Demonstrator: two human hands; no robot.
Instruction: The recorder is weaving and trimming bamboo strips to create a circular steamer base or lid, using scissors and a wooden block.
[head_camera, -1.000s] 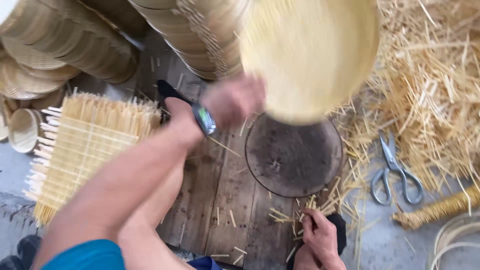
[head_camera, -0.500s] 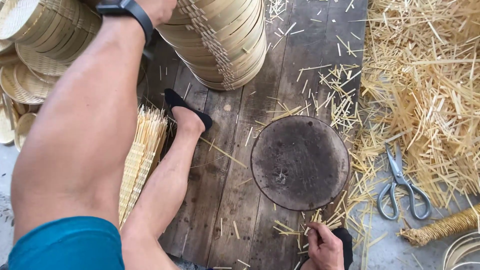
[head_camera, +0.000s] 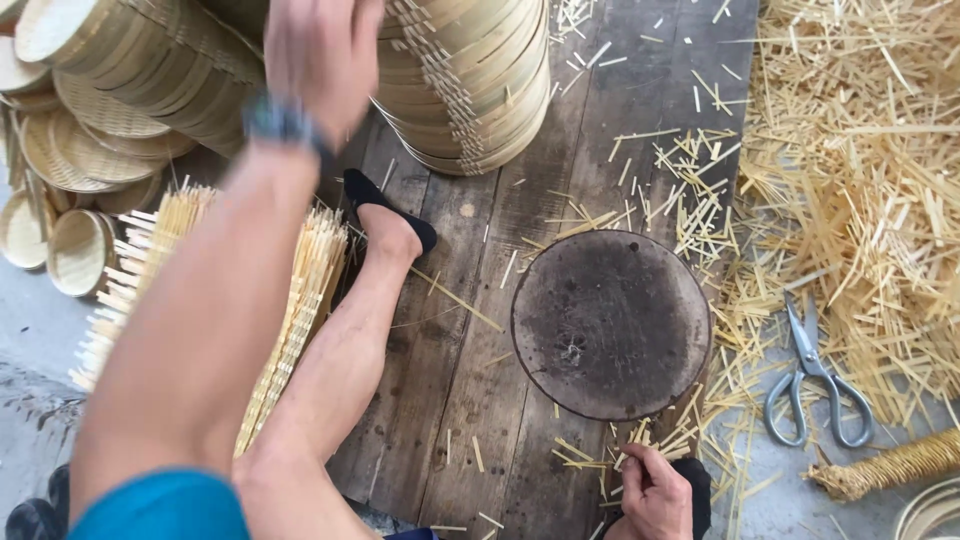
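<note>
Up top, the left hand (head_camera: 318, 62) touched stacked bamboo baskets (head_camera: 470, 80), fingers blurred, grip unclear. Below, the right hand (head_camera: 655, 492) pinched bamboo slivers (head_camera: 640, 432) beside one round board (head_camera: 611, 323); one pair of scissors (head_camera: 818, 378) nearby.

The floor boards (head_camera: 450, 400) are old dark wood, rough and matt. The round block (head_camera: 610, 322) looks dark, worn and dull, with a scratched top. The stacked baskets (head_camera: 470, 70) are pale woven bamboo, dry and smooth. The mat (head_camera: 300, 290) is made of thin pale bamboo strips. The loose cut sticks (head_camera: 860, 170) look dry, like straw. The scissors (head_camera: 815, 375) are grey metal with a soft shine. The left hand (head_camera: 320, 55) has a dark shiny watch (head_camera: 280, 120) on the wrist
</note>
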